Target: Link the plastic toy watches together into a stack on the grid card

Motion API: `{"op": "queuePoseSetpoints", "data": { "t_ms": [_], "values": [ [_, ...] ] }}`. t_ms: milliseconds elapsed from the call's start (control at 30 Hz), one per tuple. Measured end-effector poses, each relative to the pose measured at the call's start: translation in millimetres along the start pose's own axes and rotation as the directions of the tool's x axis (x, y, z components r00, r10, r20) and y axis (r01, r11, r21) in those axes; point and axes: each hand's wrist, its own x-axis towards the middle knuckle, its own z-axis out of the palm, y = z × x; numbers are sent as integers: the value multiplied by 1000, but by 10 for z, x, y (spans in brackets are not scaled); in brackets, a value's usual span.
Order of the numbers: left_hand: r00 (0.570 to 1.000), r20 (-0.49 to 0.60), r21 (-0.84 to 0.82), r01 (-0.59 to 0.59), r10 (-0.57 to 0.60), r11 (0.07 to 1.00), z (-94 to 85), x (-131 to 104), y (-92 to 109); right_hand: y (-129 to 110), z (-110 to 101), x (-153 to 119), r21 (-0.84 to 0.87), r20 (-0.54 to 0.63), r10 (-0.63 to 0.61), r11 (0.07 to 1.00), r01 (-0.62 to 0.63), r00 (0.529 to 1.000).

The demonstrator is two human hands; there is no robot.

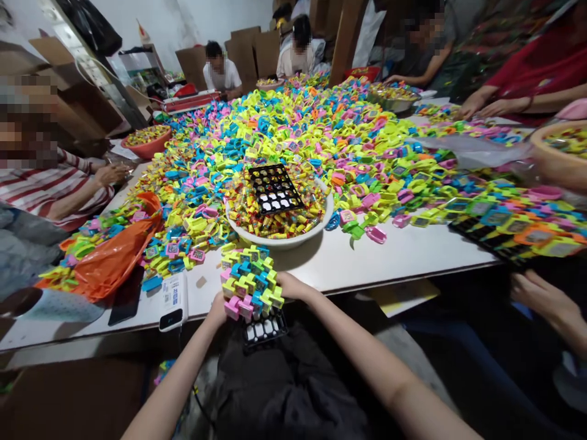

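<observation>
A black plastic tray [265, 330] rests at my lap by the table edge. Its near row shows white cells, and toy watches [250, 278] in yellow, pink, blue and green cover the rest. My left hand [222, 305] grips the tray's left side, its fingers mostly hidden by the watches. On the opposite side my right hand [288, 286] holds it, fingers partly hidden too. Just beyond stands a white basin [279, 243] full of small candy-filled tubes [282, 229]. Another black tray [275, 189], partly filled, lies on those tubes.
A large heap of toy watches [257, 134] spreads over the white table [367, 260]. At left are an orange bag [121, 260], a dark phone [127, 296] and a white power bank [174, 299]. A person's hand [545, 299] is near a loaded tray at right. Several people sit around.
</observation>
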Motion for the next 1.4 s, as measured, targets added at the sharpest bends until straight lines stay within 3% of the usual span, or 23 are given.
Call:
{"op": "queuePoseSetpoints", "data": {
  "t_ms": [67, 133, 233, 300, 367, 467, 600, 700, 800, 967, 1200, 1400],
  "values": [
    [1000, 9, -36, 11, -11, 999, -49, -93, -4, -12, -56, -52, 82, 61, -10, 997, 5, 998],
    [999, -51, -87, 2, -7, 996, -51, -245, -16, 3, -75, -134, 141, 79, -13, 990, 1, 997],
    [956, -294, -171, -44, -9, 984, 69, -536, -67, 64, 3, -315, 245, -56, 60, 969, -45, 997],
    [924, -381, -183, -85, 9, 979, 198, -700, -108, 104, 107, -449, 315, -199, 128, 947, -61, 972],
    [922, -380, -142, -140, 77, 980, 310, -796, -126, 115, 216, -551, 319, -283, 145, 946, -50, 948],
    [913, -379, -89, -198, 151, 976, 369, -812, -89, 70, 333, -579, 261, -242, 84, 965, -19, 967],
    [943, -300, -171, -203, 145, 964, 322, -733, 12, -12, 383, -415, 183, -141, 94, 981, -67, 986],
    [966, -221, -242, -189, 136, 952, 322, -667, 69, -30, 377, -283, 93, -151, 154, 986, -141, 977],
    [978, -180, -278, -152, 104, 949, 361, -597, 93, -25, 370, -225, -30, -180, 137, 989, -144, 974],
    [976, -206, -282, -122, 64, 952, 399, -538, 60, 24, 410, -235, -76, -193, 104, 990, -121, 976],
    [955, -264, -243, -201, 135, 949, 403, -567, 35, 161, 473, -233, -151, -203, 111, 978, -143, 973],
    [953, -291, -214, -153, 86, 965, 407, -521, 102, 92, 493, -214, -38, -267, 122, 990, -137, 956]
  ]
}}
